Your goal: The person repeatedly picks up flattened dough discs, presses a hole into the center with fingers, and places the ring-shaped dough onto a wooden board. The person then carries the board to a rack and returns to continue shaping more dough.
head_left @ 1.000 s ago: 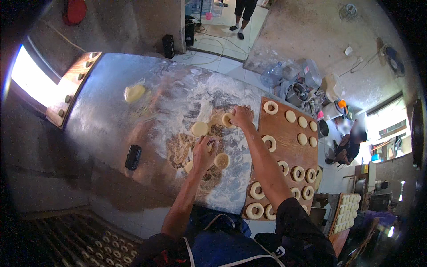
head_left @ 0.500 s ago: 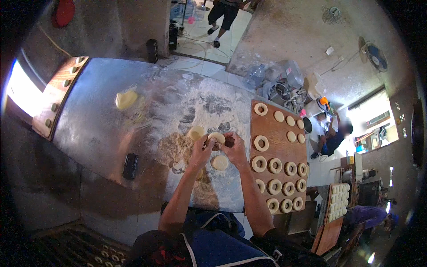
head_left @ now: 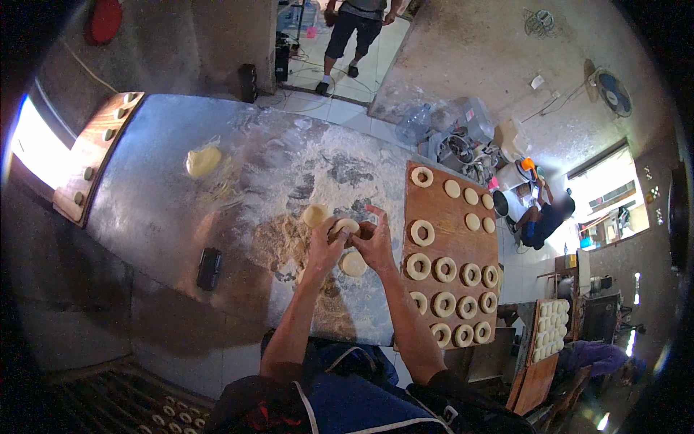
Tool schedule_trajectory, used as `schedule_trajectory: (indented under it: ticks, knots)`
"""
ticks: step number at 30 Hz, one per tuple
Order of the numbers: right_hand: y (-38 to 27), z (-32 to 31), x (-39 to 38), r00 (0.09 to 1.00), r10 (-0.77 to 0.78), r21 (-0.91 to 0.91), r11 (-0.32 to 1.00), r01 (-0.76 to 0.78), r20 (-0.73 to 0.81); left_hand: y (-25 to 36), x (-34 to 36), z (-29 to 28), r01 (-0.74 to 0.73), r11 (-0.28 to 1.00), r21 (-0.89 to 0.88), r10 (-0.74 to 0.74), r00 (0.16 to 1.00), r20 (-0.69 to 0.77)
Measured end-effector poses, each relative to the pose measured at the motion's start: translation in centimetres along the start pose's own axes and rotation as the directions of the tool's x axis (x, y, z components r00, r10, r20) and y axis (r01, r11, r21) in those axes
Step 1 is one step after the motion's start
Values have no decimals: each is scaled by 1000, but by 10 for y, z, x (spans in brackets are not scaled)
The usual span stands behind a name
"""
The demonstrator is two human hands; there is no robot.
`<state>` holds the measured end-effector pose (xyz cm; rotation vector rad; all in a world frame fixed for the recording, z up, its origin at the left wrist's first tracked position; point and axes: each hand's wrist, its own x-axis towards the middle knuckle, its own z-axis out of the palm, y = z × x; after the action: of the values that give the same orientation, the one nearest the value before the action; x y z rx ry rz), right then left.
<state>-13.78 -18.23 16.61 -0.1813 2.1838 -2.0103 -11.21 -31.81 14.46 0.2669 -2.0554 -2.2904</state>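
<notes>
My left hand [head_left: 327, 246] and my right hand [head_left: 373, 242] grip a round piece of dough [head_left: 347, 225] between them over the floured steel table [head_left: 159, 181]. The right index finger is raised; the fingertips under the dough are partly hidden. Loose dough discs [head_left: 353, 264] lie just below and to the upper left of the hands. To the right, a wooden board [head_left: 463, 239] holds several dough rings [head_left: 444, 269] and smaller discs [head_left: 472, 221]. A yellow lump [head_left: 204, 161] sits on the table's left part, and a black oblong object [head_left: 209, 267] lower down.
A wooden board [head_left: 87, 173] lines the left end. A standing person [head_left: 353, 32] is in the doorway. A bent co-worker [head_left: 542, 220] is by pots [head_left: 457, 150] at right, above a board of dough pieces [head_left: 549, 329]. Dough rings [head_left: 178, 414] are on a rack at lower left.
My right hand has come leftward with the dough to meet my left hand. Its index finger has lifted since half a second ago. The person in the doorway has stepped nearer.
</notes>
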Motion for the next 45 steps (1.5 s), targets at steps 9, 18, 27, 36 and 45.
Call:
schedule_trajectory:
  ticks: [9,18,27,36,45]
  knots:
    - [7,-66,-15,936,-43,440,890,-123,349,-3,-10,31,346,778,-525,-211,930,300]
    - [48,-114,-17,939,334,572,788,-229,-84,-49,0,121,-4,893,-450,-31,997,-70]
    - [35,-157,-34,934,258,32,965,-258,-248,-58,-8,192,159,796,-585,-238,969,-61]
    - [57,-201,-38,970,28,-115,992,-57,-242,-69,-4,228,3,989,-148,-10,999,-49]
    - [60,-236,-52,967,201,-51,976,-211,-156,-97,3,258,13,984,-178,-20,999,-41]
